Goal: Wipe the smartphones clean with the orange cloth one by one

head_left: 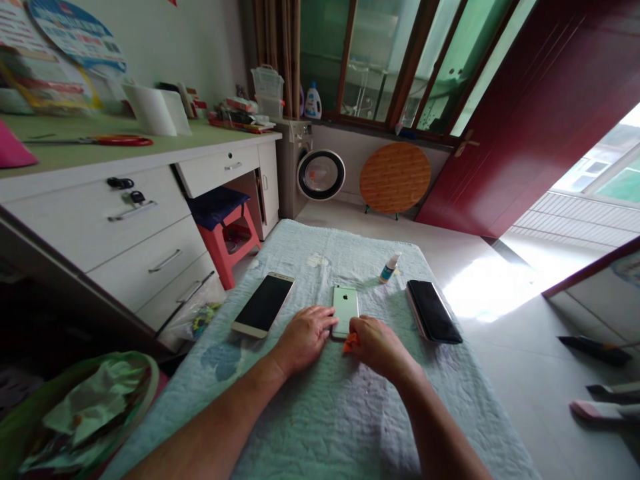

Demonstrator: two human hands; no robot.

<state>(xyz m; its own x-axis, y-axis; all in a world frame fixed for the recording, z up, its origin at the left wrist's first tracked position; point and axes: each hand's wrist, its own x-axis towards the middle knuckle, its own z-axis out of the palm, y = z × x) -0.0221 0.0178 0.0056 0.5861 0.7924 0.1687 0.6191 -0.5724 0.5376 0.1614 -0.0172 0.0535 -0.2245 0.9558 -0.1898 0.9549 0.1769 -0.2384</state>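
A silver phone lies back side up on the cloth-covered table, its logo toward the far end. My left hand rests flat beside it, fingertips on its left edge. Closed round an orange cloth, my right hand touches the phone's lower right side. A gold-framed phone with a dark screen lies to the left. On the right is a black phone, which seems to rest on another device. A small spray bottle with a white top stands behind, to the right of the silver phone.
The table bears a light blue quilted cloth. A waste bin stands at the lower left. Beyond are a red stool, a white desk, a washing machine with its door open, and a round wooden tabletop.
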